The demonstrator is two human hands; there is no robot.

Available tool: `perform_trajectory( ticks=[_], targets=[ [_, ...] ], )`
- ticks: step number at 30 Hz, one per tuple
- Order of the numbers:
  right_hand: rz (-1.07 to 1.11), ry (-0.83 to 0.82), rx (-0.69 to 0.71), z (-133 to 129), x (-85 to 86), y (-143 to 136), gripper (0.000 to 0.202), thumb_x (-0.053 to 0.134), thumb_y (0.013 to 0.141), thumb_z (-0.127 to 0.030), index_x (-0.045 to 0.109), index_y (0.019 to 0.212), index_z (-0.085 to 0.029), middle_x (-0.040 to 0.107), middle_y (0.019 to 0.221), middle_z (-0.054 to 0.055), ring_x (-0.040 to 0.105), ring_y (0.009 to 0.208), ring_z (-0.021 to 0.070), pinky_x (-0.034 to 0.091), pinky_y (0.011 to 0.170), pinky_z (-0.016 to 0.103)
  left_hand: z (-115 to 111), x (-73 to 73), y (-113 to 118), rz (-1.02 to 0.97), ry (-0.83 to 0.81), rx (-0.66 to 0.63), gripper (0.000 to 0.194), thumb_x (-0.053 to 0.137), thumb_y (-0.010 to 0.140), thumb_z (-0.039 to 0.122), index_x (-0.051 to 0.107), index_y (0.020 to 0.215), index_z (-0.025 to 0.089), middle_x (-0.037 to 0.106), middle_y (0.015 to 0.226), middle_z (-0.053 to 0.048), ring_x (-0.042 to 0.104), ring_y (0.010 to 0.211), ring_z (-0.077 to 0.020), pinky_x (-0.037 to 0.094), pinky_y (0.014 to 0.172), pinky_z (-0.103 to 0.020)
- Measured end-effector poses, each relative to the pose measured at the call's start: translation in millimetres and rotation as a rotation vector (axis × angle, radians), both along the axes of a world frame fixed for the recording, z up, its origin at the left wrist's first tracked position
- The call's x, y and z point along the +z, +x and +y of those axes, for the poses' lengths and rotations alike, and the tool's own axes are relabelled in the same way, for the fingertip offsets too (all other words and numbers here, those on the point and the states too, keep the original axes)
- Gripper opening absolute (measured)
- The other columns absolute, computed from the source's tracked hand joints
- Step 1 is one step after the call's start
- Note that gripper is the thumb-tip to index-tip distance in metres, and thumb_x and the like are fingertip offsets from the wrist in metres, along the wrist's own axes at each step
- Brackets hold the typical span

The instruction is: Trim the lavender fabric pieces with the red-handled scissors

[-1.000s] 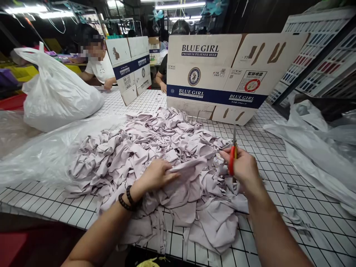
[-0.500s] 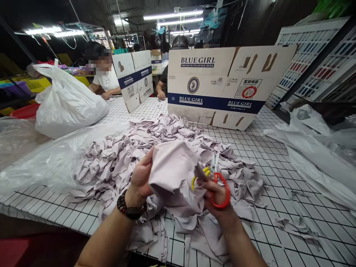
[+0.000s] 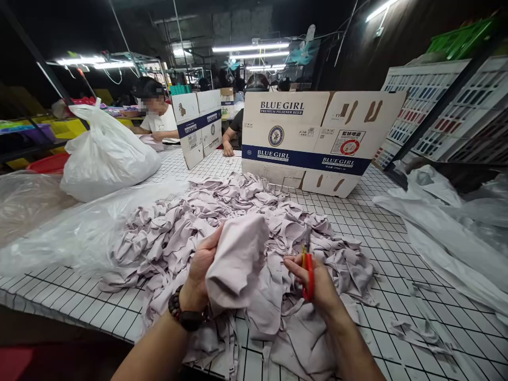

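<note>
My left hand (image 3: pixel 203 267) grips a pale mauve fabric piece (image 3: pixel 238 259), cup-shaped, with its fingers hidden behind and inside the cloth. To the right, my right hand (image 3: pixel 317 278) is closed round a pair of scissors (image 3: pixel 308 275) with red and yellow handles, the blades pointing away from me. The scissors are apart from the held piece. Beneath and beyond both hands spreads a heap of matching mauve garments (image 3: pixel 178 227) with thin straps. More of this cloth lies between my forearms at the near table edge.
Flattened beer cartons (image 3: pixel 293 127) stand upright on the grid-patterned table (image 3: pixel 357 222). At left are a full white plastic bag (image 3: pixel 109 151) and clear plastic sheeting (image 3: pixel 91 233); more white plastic (image 3: pixel 440 222) lies right. Fabric scraps (image 3: pixel 420 330) lie near right. Two people sit beyond the cartons.
My right hand has let go of the cloth and drawn away to the right with the scissors, which have turned. My left hand keeps the piece. The camera view has tilted up slightly.
</note>
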State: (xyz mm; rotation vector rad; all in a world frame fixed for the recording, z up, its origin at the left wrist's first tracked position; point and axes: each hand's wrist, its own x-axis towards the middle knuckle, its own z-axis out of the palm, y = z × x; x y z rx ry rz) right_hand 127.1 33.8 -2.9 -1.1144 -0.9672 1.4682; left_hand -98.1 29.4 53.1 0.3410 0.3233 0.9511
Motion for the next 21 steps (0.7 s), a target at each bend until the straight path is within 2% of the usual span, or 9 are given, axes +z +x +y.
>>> perform_trajectory(
  ticks=[2, 4, 8, 10, 13, 15, 17, 19, 21],
  targets=[
    [0.079, 0.018, 0.085, -13.0, 9.4, -13.4, 0.042, 0.083, 0.058, -0.051, 0.060, 0.074, -0.020, 0.059, 0.062, -0.003, 0.046, 0.050, 0.0093, 0.042, 0.053, 0.024, -1.1, 1.7, 7.2, -0.034, -0.039, -0.004, 0.058, 0.044, 0.094, 0.047, 0.051, 0.130, 0.003, 0.071, 0.108, -0.019, 0.070, 0.096, -0.0298, 0.053, 0.091, -0.042],
    [0.131, -0.006, 0.235, -23.5, 24.5, -28.4, 0.047, 0.084, 0.057, -0.049, 0.061, 0.083, -0.018, 0.055, 0.059, -0.005, 0.041, 0.046, 0.0074, 0.037, 0.047, 0.022, -1.0, 0.4, 11.7, -0.049, -0.054, 0.003, 0.056, 0.043, 0.095, 0.045, 0.053, 0.128, 0.002, 0.072, 0.107, -0.019, 0.070, 0.097, -0.0295, 0.052, 0.092, -0.041],
    [0.039, 0.001, 0.337, -23.6, 59.5, -45.4, 0.035, 0.081, 0.066, -0.042, 0.058, 0.074, -0.017, 0.046, 0.049, -0.009, 0.035, 0.041, 0.0051, 0.024, 0.040, 0.018, -3.0, -0.2, 5.3, 0.002, -0.021, 0.093, 0.051, 0.041, 0.096, 0.042, 0.055, 0.128, 0.005, 0.072, 0.107, -0.018, 0.069, 0.100, -0.0295, 0.050, 0.095, -0.042],
    [0.000, 0.040, 0.368, -18.2, 70.3, -48.4, 0.034, 0.078, 0.069, -0.044, 0.060, 0.075, -0.016, 0.048, 0.050, -0.008, 0.039, 0.042, 0.0056, 0.028, 0.042, 0.019, -6.4, 1.5, -0.5, 0.048, -0.014, 0.177, 0.045, 0.041, 0.097, 0.039, 0.057, 0.125, 0.007, 0.074, 0.103, -0.016, 0.070, 0.098, -0.0286, 0.051, 0.094, -0.041],
    [-0.017, 0.001, 0.455, -14.4, 72.6, -57.0, 0.040, 0.085, 0.061, -0.040, 0.061, 0.083, -0.016, 0.057, 0.061, -0.005, 0.050, 0.052, 0.0086, 0.036, 0.048, 0.020, -12.0, 2.9, -4.0, 0.138, -0.032, 0.278, 0.037, 0.050, 0.093, 0.038, 0.062, 0.113, 0.009, 0.074, 0.092, -0.013, 0.071, 0.090, -0.0264, 0.054, 0.087, -0.038],
    [-0.013, -0.014, 0.465, -15.5, 71.4, -63.8, 0.043, 0.089, 0.054, -0.034, 0.057, 0.078, -0.017, 0.056, 0.062, -0.006, 0.048, 0.054, 0.0079, 0.037, 0.049, 0.020, -14.3, 1.4, -6.3, 0.228, -0.003, 0.359, 0.029, 0.061, 0.087, 0.036, 0.062, 0.102, 0.011, 0.073, 0.084, -0.009, 0.071, 0.082, -0.0233, 0.055, 0.080, -0.033],
    [-0.033, 0.050, 0.429, -17.2, 77.4, -66.2, 0.040, 0.088, 0.056, -0.031, 0.054, 0.073, -0.018, 0.051, 0.059, -0.009, 0.043, 0.051, 0.0056, 0.034, 0.048, 0.018, -15.3, -2.5, -14.0, 0.381, 0.082, 0.443, 0.026, 0.068, 0.081, 0.036, 0.062, 0.093, 0.014, 0.070, 0.077, -0.004, 0.069, 0.075, -0.0198, 0.055, 0.071, -0.028],
    [-0.070, 0.163, 0.407, -17.7, 95.3, -63.6, 0.034, 0.083, 0.065, -0.032, 0.055, 0.076, -0.018, 0.053, 0.060, -0.008, 0.045, 0.052, 0.0062, 0.037, 0.049, 0.018, -15.9, -8.1, -26.5, 0.577, 0.175, 0.595, 0.028, 0.074, 0.076, 0.039, 0.059, 0.084, 0.017, 0.065, 0.070, 0.000, 0.065, 0.070, -0.0166, 0.052, 0.065, -0.023],
    [-0.100, 0.273, 0.439, -16.5, 122.8, -61.3, 0.025, 0.077, 0.074, -0.032, 0.057, 0.082, -0.020, 0.059, 0.066, -0.005, 0.056, 0.058, 0.0102, 0.045, 0.056, 0.022, -17.4, -14.2, -36.7, 0.734, 0.219, 0.723, 0.034, 0.081, 0.067, 0.038, 0.057, 0.084, 0.019, 0.063, 0.072, 0.002, 0.064, 0.075, -0.0160, 0.052, 0.067, -0.021]
  ],
)
